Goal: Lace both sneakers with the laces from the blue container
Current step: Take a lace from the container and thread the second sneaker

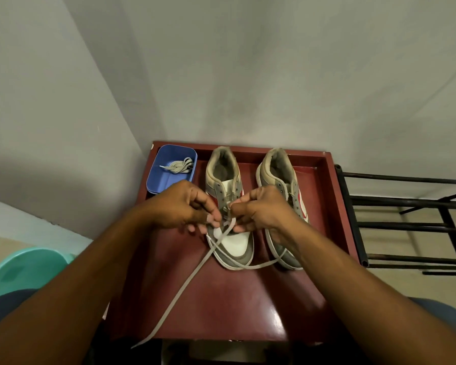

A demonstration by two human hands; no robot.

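So both hands are bunched together mid-frame; left hand (pixel 187 204) has its fingers curled in, pinching the flat grey lace (pixel 176 299) just over the lower eyelets; right hand (pixel 258 209) is curled the same way, pinching that lace from the other side, fingertips of the two nearly touching; they're on the left sneaker (pixel 237 246) (left in the frame), a low-top with grey suede-looking panels, a smooth white toe and a pale rubber sole, toe towards the camera; one loose end of the lace is a long flat ribbon running off the toe to the lower left and past the near edge of the worktop (pixel 221 306); the other end curls across in front of the toe towards the right sneaker (pixel 277 167); that one sits just beside it, same build, red trim down its side, lower eyelets hidden behind the right hand; worktop is dark red and glossy, with a raised lip along the far and right edges; the blue container (pixel 163 180) is a rounded plastic tub at the far left corner, up-left of the hands, with the spare lace (pixel 179 165) coiled inside; right of frame is a black metal tube rack (pixel 406 201); lower left, a teal plastic tub (pixel 24 264); plain grey walls behind.
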